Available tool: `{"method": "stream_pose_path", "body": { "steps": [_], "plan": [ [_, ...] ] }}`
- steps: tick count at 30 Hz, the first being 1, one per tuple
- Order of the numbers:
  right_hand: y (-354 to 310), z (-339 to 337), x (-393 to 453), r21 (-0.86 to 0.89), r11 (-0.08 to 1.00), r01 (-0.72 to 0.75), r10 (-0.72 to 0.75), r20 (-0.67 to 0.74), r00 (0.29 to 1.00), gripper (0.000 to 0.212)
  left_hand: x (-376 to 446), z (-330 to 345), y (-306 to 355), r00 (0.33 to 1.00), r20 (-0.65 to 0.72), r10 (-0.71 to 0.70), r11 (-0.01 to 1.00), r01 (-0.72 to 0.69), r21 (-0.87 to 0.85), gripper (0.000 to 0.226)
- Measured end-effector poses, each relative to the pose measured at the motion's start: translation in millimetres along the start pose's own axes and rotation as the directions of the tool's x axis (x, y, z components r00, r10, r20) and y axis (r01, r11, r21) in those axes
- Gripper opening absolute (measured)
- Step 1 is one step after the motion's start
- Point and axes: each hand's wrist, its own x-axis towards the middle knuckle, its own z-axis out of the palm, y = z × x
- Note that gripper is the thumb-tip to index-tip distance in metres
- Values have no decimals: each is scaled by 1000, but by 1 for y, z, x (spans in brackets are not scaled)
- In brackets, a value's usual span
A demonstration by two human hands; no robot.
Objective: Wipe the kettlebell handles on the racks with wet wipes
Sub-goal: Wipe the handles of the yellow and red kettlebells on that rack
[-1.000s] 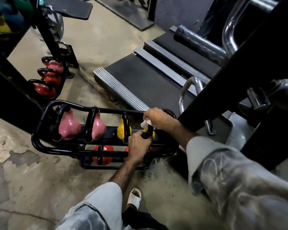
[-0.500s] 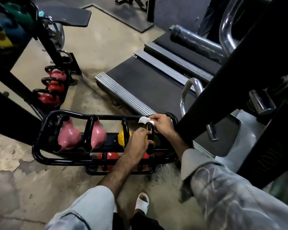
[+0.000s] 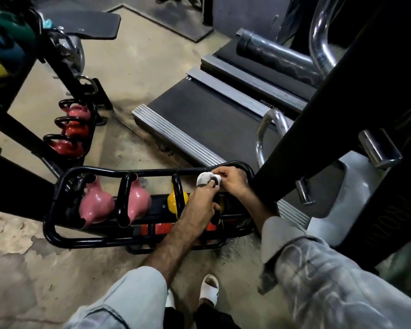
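Note:
A low black tube rack (image 3: 57, 198) on the floor carries two pink kettlebells (image 3: 96, 205), a yellow kettlebell (image 3: 173, 200) and, at its right end, another yellow one mostly hidden under my hands. My left hand (image 3: 199, 205) grips that rightmost kettlebell's black handle low down. My right hand (image 3: 233, 180) pinches a white wet wipe (image 3: 204, 178) wrapped over the top of the same handle. Orange kettlebells (image 3: 161, 230) show on the rack's lower tier.
A second black rack (image 3: 90, 129) with pink and red kettlebells stands at the left. Behind the near rack lies a treadmill deck (image 3: 199, 119). A thick black machine post (image 3: 330, 103) rises close on the right. My white-sandalled foot (image 3: 210, 289) stands on the concrete floor.
My right hand has carried the wipe from the handle's lower part up over its top. The left hand keeps its grip lower down. My view has shifted slightly.

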Motion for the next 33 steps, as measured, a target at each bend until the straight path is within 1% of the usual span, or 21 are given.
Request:
{"method": "stream_pose_path", "body": {
  "steps": [3, 6, 7, 10, 12, 13, 15, 17, 18, 19, 20, 21, 23, 25, 26, 27, 28, 30, 31, 32, 33],
  "plan": [
    [0, 8, -16, 88, 996, 30, -19, -124, 992, 20, -2, 2, -3, 1000, -3, 1, 999, -1, -48, 54],
    [4, 14, -31, 165, 980, 110, -70, -230, 971, 22, -4, 4, -6, 1000, -15, 7, 993, -9, -114, 63],
    [6, 16, -32, 185, 977, 102, -55, -243, 968, 22, -5, 3, -5, 1000, -21, -6, 993, 4, -118, 63],
    [3, 17, -27, 190, 982, 13, 36, -250, 968, 20, -5, 1, -2, 998, -26, -51, 992, 48, -118, 61],
    [0, 18, -28, 218, 976, 10, 46, -249, 967, 19, -6, 2, -3, 998, -33, -59, 992, 55, -114, 59],
    [-2, 18, -31, 225, 974, 35, 27, -265, 964, 18, -6, 2, -4, 998, -31, -53, 993, 49, -112, 58],
    [-4, 13, -36, 181, 974, 135, -83, -271, 959, 20, -6, 4, -6, 999, -41, -32, 994, 27, -105, 60],
    [-8, 4, -31, 27, 967, 255, -245, -196, 950, 23, -7, 5, -6, 998, -54, -27, 994, 21, -112, 59],
    [-14, -3, -24, -85, 952, 293, -301, -102, 948, 23, -8, 6, -5, 998, -60, -32, 994, 25, -108, 55],
    [-23, -10, -15, -226, 923, 313, -315, 27, 949, 23, -10, 6, -3, 997, -61, -37, 996, 31, -86, 49],
    [-34, -16, -5, -368, 869, 329, -288, 165, 943, 23, -12, 7, 0, 998, -55, -35, 998, 33, -48, 42],
    [-45, -20, 4, -479, 809, 340, -225, 283, 932, 23, -15, 10, 2, 999, -40, -29, 1000, 29, 0, 38],
    [-68, -21, 16, -605, 703, 373, -94, 441, 893, 23, -21, 15, 3, 1000, 4, -24, 997, 23, 71, 37],
    [-83, -15, 23, -672, 607, 424, 9, 539, 842, 21, -21, 18, 2, 1000, 17, -14, 997, 12, 73, 39],
    [-89, -12, 25, -692, 538, 482, 28, 586, 810, 19, -22, 18, 1, 1000, 14, -18, 999, 17, 38, 40],
    [-93, -9, 27, -706, 448, 548, 31, 625, 780, 17, -21, 19, 0, 999, 17, -34, 999, 34, -2, 42],
    [-97, -8, 27, -714, 330, 618, 25, 661, 750, 17, -20, 19, -1, 998, 26, -60, 997, 61, -46, 43],
    [-103, -5, 27, -665, 110, 739, -6, 743, 669, 19, -20, 20, -6, 992, 44, -122, 983, 127, -135, 44],
    [-104, -4, 27, -627, 57, 777, 1, 778, 628, 20, -21, 21, -7, 988, 45, -151, 976, 156, -152, 44],
    [-107, -4, 27, -611, 33, 791, 31, 791, 611, 20, -22, 21, -7, 986, 37, -162, 976, 166, -143, 44],
    [-107, -4, 27, -607, 36, 794, 61, 794, 604, 19, -23, 20, -5, 988, 24, -153, 981, 155, -121, 45]
  ]
}}
